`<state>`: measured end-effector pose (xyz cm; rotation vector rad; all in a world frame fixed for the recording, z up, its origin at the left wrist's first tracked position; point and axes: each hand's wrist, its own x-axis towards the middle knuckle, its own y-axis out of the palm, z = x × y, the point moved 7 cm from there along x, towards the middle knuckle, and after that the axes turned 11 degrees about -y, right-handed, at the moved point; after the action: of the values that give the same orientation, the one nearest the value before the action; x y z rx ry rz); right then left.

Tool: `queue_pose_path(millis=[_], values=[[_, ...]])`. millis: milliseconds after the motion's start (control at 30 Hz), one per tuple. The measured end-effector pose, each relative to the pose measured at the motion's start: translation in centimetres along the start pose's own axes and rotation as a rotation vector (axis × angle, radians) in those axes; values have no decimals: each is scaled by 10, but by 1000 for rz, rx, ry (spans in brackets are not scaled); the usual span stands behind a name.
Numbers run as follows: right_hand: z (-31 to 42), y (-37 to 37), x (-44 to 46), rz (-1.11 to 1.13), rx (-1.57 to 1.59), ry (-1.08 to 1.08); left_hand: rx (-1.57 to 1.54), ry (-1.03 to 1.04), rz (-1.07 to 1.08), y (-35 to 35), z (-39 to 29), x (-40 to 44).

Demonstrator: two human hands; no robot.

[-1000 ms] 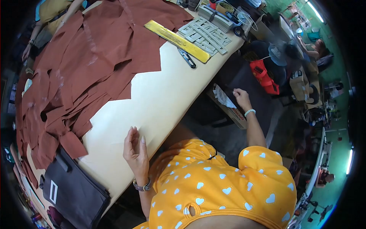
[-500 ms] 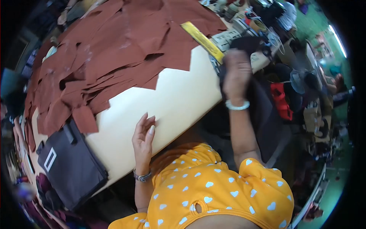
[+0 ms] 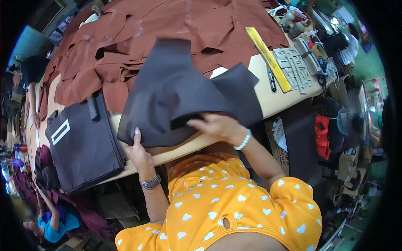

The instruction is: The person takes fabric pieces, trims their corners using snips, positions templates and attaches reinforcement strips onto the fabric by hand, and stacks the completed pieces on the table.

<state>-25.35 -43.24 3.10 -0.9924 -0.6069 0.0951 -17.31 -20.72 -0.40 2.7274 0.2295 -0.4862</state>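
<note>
A large dark grey-brown fabric piece (image 3: 167, 94) lies bunched and partly raised across the table's front edge, over part of the reddish-brown cloth. My left hand (image 3: 141, 157) grips its near left corner, thumb on top and fingers hidden beneath. My right hand (image 3: 222, 127) is at the raised fold in its near edge. The thumb points left, and the other fingers are tucked at the cloth, partly hidden. Left of my left hand rests a stack of dark fabric pieces (image 3: 83, 154) with a white rectangular frame (image 3: 60, 132) and a dark block (image 3: 92, 108) on top.
Reddish-brown cloth pieces (image 3: 117, 39) cover the table's far side. At right lie a yellow ruler (image 3: 268, 58), a dark cutter (image 3: 272, 79) and pale slotted templates (image 3: 292, 67). Red cloth (image 3: 322, 136) hangs below right. A person in blue (image 3: 58, 226) is at lower left.
The dark fabric piece has come from the right side onto the table in front of me. My right hand moved left and nearer; my left hand, open before, now grips the corner.
</note>
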Motion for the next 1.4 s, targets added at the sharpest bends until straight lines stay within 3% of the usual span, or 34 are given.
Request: queue_pose_path(millis=[33, 100, 133, 233, 333, 567, 667, 767, 800, 900, 933, 1033, 1067, 1167, 1233, 1300, 1367, 1400], values=[[-8, -4, -20, 143, -547, -128, -1, 36, -6, -7, -1, 0], [-52, -17, -81, -88, -439, 92, 2, 103, -18, -21, 0, 0], [-64, -30, -108, -33, -634, 144, 4, 105, -21, -24, -1, -3], [-118, -90, -119, -202, -347, 460, 7, 115, -25, -26, -3, -5], [-178, -136, -64, -279, -170, 545, -2, 105, -30, -25, -3, -5], [-296, -77, 1, 107, -76, 491, 71, 93, -33, -16, -8, -29], [-285, -59, 1, 70, -258, 519, 193, 105, -11, -29, -8, -36], [-187, -89, 23, -54, -529, 780, 330, 260, -38, -31, -30, -31], [-173, -96, 17, -197, -571, 745, 306, 221, -37, -38, -33, -21], [-157, -95, -9, -149, -553, 780, 397, 251, 37, -33, -60, -9], [-158, -94, -18, -141, -441, 821, 381, 178, 89, -30, -63, -6], [-163, -96, -28, -160, -213, 671, 253, -2, 279, -14, -78, 1], [-170, -105, -28, -63, -16, 795, 288, 26, 336, -4, -91, 6], [-215, -146, -8, -392, 312, 745, 377, 105, 448, 39, -128, 32], [-225, -179, 39, -495, 69, 523, 403, -13, 576, 69, -144, 81], [-266, -189, 72, -541, 232, 576, 317, -94, 699, 110, -163, 129], [-285, -216, 102, -542, 145, 682, 314, -51, 548, 137, -192, 161], [-322, -239, 114, -669, 248, 612, 273, 6, 509, 148, -211, 175]])
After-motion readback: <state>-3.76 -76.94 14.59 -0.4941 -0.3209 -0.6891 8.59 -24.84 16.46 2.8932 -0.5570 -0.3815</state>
